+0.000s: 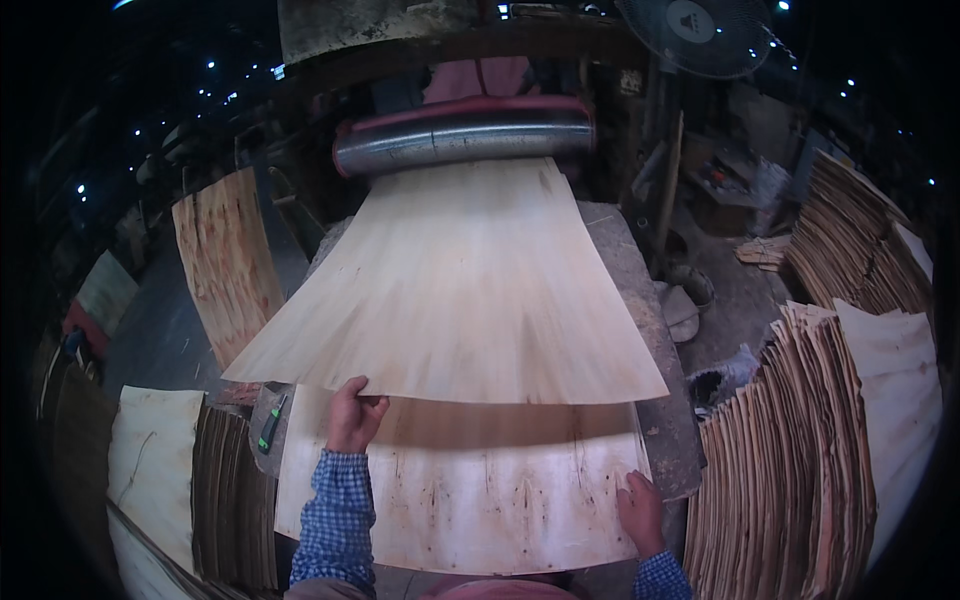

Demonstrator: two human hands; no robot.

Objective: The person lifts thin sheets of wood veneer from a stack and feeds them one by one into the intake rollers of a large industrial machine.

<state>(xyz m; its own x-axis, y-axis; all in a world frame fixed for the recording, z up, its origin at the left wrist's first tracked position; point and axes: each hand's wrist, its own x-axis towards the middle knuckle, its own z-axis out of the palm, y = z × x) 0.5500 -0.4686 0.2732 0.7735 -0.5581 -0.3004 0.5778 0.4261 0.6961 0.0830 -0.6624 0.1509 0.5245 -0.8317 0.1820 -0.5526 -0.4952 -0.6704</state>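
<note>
A pale wood veneer sheet (470, 290) reaches from under a metal roller (465, 140) toward me, its near edge lifted. My left hand (355, 415) pinches that near edge, thumb on top and fingers below. Beneath it lies a second veneer sheet (510, 490) with small knots and dark streaks. My right hand (641, 510) rests at the right edge of this lower sheet, fingers bent around the edge; whether they truly grip it is hard to see.
Stacked veneer sheets (780, 460) stand at the right, with another stack (235, 490) at the left. A green-handled knife (270, 428) lies on the table (635, 290) by the left edge. A streaked veneer sheet (228, 260) leans farther left. A fan (695, 30) hangs at the upper right.
</note>
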